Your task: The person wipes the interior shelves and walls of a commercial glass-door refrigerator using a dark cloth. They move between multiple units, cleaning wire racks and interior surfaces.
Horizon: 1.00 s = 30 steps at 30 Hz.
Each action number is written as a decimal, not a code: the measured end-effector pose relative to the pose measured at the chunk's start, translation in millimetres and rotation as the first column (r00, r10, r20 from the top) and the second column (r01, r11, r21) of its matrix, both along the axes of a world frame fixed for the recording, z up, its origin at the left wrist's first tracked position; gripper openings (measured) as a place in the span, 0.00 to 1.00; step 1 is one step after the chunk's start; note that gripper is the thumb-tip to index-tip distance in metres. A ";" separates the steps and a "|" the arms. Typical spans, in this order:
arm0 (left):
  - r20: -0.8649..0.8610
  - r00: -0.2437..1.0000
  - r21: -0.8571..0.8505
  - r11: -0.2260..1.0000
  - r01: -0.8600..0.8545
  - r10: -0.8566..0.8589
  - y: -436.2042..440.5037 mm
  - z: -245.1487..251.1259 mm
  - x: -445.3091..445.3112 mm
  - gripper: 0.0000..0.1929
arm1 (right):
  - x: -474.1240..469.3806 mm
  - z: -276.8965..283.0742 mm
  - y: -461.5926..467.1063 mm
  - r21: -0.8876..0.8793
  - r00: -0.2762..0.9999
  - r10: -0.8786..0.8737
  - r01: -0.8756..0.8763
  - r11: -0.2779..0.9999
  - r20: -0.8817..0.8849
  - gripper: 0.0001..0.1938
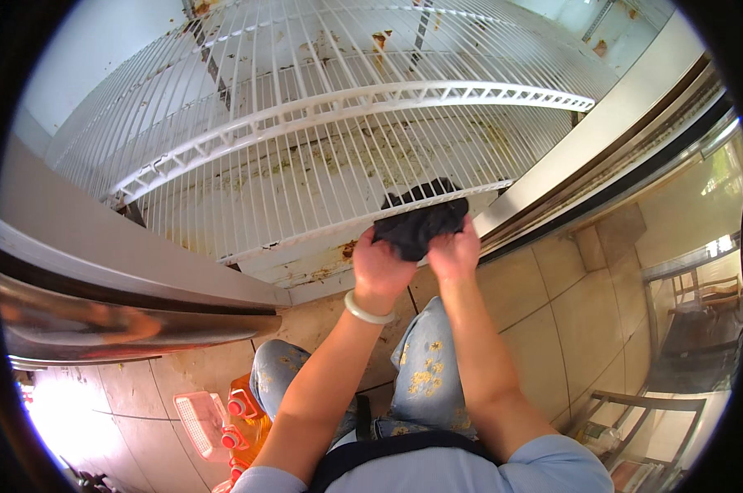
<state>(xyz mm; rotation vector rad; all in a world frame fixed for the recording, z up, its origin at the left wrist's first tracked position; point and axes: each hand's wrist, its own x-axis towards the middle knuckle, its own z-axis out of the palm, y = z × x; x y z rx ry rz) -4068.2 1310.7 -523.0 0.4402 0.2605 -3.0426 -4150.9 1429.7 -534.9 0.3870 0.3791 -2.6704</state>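
Observation:
Both my hands hold a crumpled black cloth (422, 227) at the front edge of the lowest wire shelf (322, 233) in a white refrigerator cabinet. My left hand (382, 264), with a pale bangle at the wrist, grips the cloth's left side; my right hand (456, 249) grips its right side. Part of the cloth lies behind the shelf's front wire. Most of my fingertips are hidden by the cloth. Above is another white wire shelf (371, 98) with a ladder-like front rim. Rust and greenish dirt mark the cabinet's inner surfaces.
An open door (143, 330) stands at the left, and a glass door (685, 185) at the right. On the tiled floor, left of my knees, are a pink plastic basket (200, 425) and several red-capped bottles of orange liquid (254, 431). A dark-framed rack (648, 400) is at lower right.

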 end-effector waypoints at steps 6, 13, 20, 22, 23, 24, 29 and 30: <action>-0.115 0.978 -0.633 0.745 -0.209 0.176 -2.7 -33.0 21.4 0.26 | 35.9 -19.9 9.3 -0.152 0.977 0.193 -0.206 0.967 -0.094 0.25; -0.275 0.961 -0.959 0.074 -0.275 0.011 31.1 -51.7 -80.2 0.22 | -88.9 -5.0 32.4 0.106 0.977 -0.214 0.210 0.972 0.025 0.22; -0.135 0.989 -0.600 0.799 -0.037 -0.055 51.7 -14.3 -54.3 0.24 | -26.9 -10.7 56.9 -0.283 0.984 0.022 -0.072 0.956 -0.177 0.22; -0.057 0.995 0.069 0.994 0.084 -0.080 57.8 -8.8 -41.8 0.27 | -10.8 6.5 66.4 -0.215 0.999 0.028 -0.020 0.976 0.037 0.24; -0.116 0.991 0.078 0.994 0.080 -0.071 60.3 -8.1 -41.3 0.27 | -6.9 15.6 66.3 -0.149 0.998 -0.038 0.030 0.988 -0.053 0.25; -0.125 0.990 0.079 0.994 0.076 -0.065 62.3 -8.7 -44.5 0.27 | -7.3 24.0 61.5 -0.142 0.991 -0.051 0.033 0.989 -0.126 0.26; 0.114 0.992 -0.237 0.968 0.081 -0.055 66.6 -27.2 -80.4 0.27 | -14.8 19.9 23.6 0.737 0.833 0.108 0.410 0.537 -0.542 0.23; 0.143 0.985 -0.346 0.928 0.138 -0.093 64.7 -32.4 -83.1 0.26 | -11.3 8.2 18.2 0.797 0.782 0.162 0.601 0.063 -0.602 0.22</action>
